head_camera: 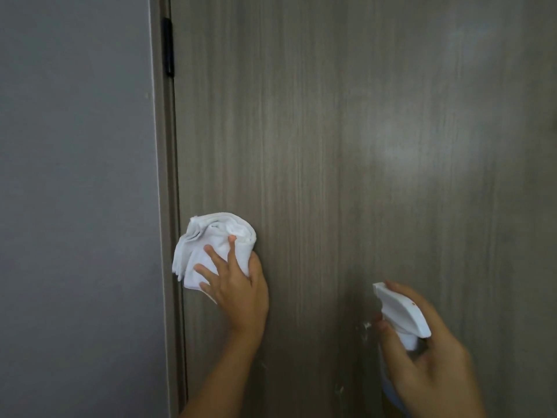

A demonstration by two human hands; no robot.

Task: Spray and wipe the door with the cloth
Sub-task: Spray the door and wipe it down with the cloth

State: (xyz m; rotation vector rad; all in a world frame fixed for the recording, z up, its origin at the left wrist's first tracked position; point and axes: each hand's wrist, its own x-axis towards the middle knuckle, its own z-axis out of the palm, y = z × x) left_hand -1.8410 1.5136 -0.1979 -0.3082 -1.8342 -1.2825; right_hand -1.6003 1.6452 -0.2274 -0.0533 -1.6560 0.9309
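A brown wood-grain door (pixel 346 131) fills most of the view. My left hand (pixel 238 288) presses a bunched white cloth (pixel 208 245) flat against the door near its hinge edge, fingers spread over the cloth and thumb tucked under its right side. My right hand (pixel 428 366) grips a spray bottle with a white trigger head (pixel 401 312), nozzle pointing up and left at the door. The bottle's body is mostly hidden by my hand. Small white foam specks (pixel 366 325) sit on the door near the nozzle.
A grey wall (pixel 75 176) stands to the left of the door frame (pixel 164 176). A black hinge (pixel 168 46) sits high on the frame. A pale sheen (pixel 422 140) shows on the door's upper right.
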